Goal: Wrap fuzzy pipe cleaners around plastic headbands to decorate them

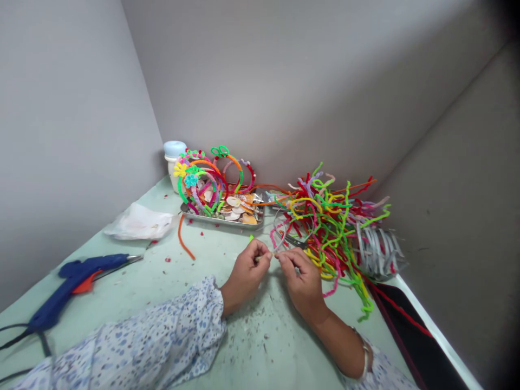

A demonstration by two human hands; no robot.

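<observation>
My left hand (251,268) is closed in a pinch above the middle of the table. Its fingertips almost meet those of my right hand (303,279), which is also pinched. From between the fingertips a thin pale grey headband hoop (283,238) curves up and away. A small bright green tip (251,237) shows just behind my left hand; whether it belongs to a held pipe cleaner I cannot tell. Just beyond my right hand lie dark-handled scissors (296,241), partly covered by a large tangle of coloured pipe cleaners (333,227).
A metal tray (219,220) holds shell-like discs and several finished pipe-cleaner headbands (239,168). A blue glue gun (77,281) lies at left, near a white plastic bag (140,221). An orange pipe cleaner (184,241), a white jar (174,168) and bundled grey bands (377,252) are around.
</observation>
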